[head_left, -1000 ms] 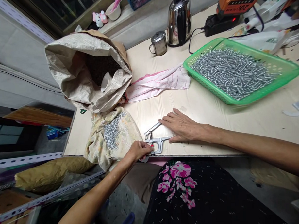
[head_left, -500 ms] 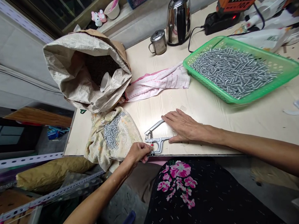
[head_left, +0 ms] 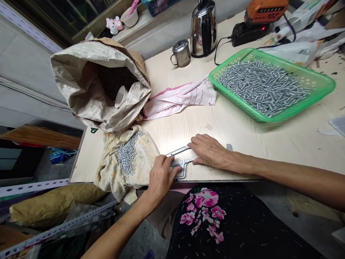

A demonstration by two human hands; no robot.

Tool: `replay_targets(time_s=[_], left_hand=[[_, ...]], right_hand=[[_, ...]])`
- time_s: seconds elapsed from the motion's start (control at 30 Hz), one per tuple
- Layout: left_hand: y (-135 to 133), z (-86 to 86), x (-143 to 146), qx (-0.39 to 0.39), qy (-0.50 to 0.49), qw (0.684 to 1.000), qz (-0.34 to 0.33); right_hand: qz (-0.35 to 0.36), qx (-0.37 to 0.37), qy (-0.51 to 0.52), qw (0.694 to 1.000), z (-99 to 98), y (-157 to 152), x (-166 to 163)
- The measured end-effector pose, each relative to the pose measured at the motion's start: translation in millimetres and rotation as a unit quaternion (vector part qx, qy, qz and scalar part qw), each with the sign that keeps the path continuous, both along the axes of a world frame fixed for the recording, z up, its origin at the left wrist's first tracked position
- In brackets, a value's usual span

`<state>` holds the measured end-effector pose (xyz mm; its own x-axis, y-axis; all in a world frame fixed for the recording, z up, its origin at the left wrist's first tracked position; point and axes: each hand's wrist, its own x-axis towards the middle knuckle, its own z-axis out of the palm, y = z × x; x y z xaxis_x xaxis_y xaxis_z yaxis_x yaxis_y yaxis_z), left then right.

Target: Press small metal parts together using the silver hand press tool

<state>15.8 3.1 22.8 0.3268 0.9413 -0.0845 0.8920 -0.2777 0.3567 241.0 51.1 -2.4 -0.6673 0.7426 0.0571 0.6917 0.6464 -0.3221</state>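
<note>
A pair of grey metal snap-fastener pliers (head_left: 185, 163) lies near the table's front edge, its handles spread. My right hand (head_left: 211, 152) holds the handle ends, fingers over the far handle and thumb against the near one. Around the head of the pliers is my left hand (head_left: 161, 175), fingers curled over its far side and thumb beside the jaw. Those fingers hide most of the head and anything small in it. Just left of this hand, a pile of small silvery metal pieces (head_left: 127, 153) rests on a crumpled floral cloth (head_left: 144, 162).
A green basket (head_left: 239, 104) of silvery metal pins stands at right. Behind the cloth, an open sack (head_left: 74, 83) contains dark bits and a white cup (head_left: 120, 96). A pink-striped towel (head_left: 182, 99), a metal mug (head_left: 181, 55), a kettle (head_left: 203, 30) and a charger with battery (head_left: 266, 9) sit farther back.
My left hand has gone from a pinch at the jaw to curling over the pliers' head, covering it. My right hand keeps its hold on the handles. The view has shifted slightly.
</note>
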Motion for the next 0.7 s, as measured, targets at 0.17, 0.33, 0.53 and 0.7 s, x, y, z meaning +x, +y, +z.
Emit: replay_targets(time_s=[0.17, 0.33, 0.53, 0.7], left_hand=[[28, -16.4, 23, 0.03, 0.012, 0.983, -0.183], [43, -14.9, 33, 0.002, 0.042, 0.98, -0.195], [59, -10.7, 46, -0.027, 0.025, 0.974, -0.222], [72, -17.0, 50, -0.018, 0.017, 0.978, -0.207]], right_hand=[[-0.008, -0.025, 0.001, 1.0, 2.6, -4, 5], [-0.019, -0.045, -0.008, 0.999, 6.9, -8, 18], [-0.013, -0.052, 0.014, 0.998, 0.9, -1, 21], [-0.021, -0.064, -0.015, 0.998, -6.4, 18, 15]])
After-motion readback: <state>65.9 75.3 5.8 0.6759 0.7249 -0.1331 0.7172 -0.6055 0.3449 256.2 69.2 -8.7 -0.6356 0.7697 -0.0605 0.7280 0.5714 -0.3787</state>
